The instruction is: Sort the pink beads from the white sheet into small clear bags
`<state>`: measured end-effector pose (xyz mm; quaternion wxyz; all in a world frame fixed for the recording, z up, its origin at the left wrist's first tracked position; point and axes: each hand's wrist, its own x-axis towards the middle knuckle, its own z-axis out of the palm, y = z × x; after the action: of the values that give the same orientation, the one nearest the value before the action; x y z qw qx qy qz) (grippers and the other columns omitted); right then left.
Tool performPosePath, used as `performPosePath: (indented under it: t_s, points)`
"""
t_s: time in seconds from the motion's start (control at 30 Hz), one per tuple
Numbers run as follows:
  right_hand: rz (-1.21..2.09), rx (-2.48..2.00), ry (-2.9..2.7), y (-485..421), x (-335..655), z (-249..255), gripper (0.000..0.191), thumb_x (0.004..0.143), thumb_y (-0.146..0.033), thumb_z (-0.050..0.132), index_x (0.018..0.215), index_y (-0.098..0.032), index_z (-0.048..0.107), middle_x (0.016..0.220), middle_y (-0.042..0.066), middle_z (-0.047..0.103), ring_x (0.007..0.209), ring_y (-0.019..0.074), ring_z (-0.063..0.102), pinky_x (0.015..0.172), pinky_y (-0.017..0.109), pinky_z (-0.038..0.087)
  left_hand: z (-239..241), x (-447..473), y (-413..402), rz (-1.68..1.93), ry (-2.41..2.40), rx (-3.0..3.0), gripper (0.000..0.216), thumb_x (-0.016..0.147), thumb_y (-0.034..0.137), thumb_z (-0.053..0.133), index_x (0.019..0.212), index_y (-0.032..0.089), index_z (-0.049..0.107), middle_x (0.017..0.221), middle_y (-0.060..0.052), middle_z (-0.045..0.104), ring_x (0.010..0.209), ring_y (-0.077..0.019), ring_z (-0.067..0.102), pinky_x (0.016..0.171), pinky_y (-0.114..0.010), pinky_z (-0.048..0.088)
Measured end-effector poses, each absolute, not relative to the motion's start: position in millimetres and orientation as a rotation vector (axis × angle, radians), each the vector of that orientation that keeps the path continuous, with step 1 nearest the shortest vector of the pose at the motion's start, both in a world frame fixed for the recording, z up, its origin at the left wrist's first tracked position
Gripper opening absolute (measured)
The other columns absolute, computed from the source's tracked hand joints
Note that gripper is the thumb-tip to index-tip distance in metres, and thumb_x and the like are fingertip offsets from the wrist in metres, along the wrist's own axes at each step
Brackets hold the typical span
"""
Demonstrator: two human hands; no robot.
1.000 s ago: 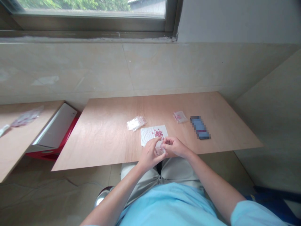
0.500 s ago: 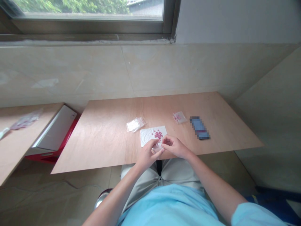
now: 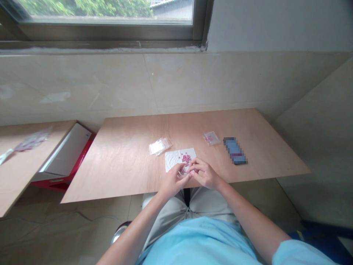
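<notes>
"Looking down from the head camera, what did the hands have?"

"The left hand (image 3: 173, 182) had its fingers curled nearly shut, pinching a small clear bag (image 3: 182, 174) held just off the table. The right hand's (image 3: 204, 173) fingers curled in beside it; whether they gripped the bag could not be told."

"Why held up?"

"Apparently so both hands could reach its edges."

"Where were the pink beads (image 3: 186, 159)?"

"Heaped on a white paper (image 3: 172, 163) just beyond the hands, on a plywood table (image 3: 124, 165), with two small bags (image 3: 157, 147) nearby."
</notes>
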<state>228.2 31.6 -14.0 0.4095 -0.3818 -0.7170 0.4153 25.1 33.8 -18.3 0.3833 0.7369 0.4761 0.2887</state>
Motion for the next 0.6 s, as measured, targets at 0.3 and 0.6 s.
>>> performPosePath:
  t_s: [0.3, 0.6]
  points:
    - [1.251, -0.885, -1.811, 29.4, 224.8, -9.7, 0.018, 0.094, -0.024, 0.059, 0.107, -0.020, 0.071, 0.103, 0.006, 0.066, 0.084, 0.0168, 0.061, 0.074, 0.029, 0.051, -23.3, 21.9, 36.3, 0.707, 1.206, 1.852, 0.033, 0.089, 0.030, 0.062, 0.120, 0.020, 0.063, 0.107, -0.007, 0.071, 0.094, -0.0218, 0.066, 0.082, -0.032, 0.051]
    - [1.180, -1.115, -1.534, 45.9, 238.5, -31.9, 0.029, 0.095, -0.032, 0.057, 0.122, -0.021, 0.065, 0.114, 0.009, 0.071, 0.094, 0.0196, 0.069, 0.082, 0.033, 0.056, -17.9, -1.9, 58.5, 0.696, 1.299, 1.998, 0.040, 0.091, 0.049, 0.062, 0.120, 0.021, 0.063, 0.106, -0.007, 0.070, 0.089, -0.0212, 0.065, 0.081, -0.034, 0.052]
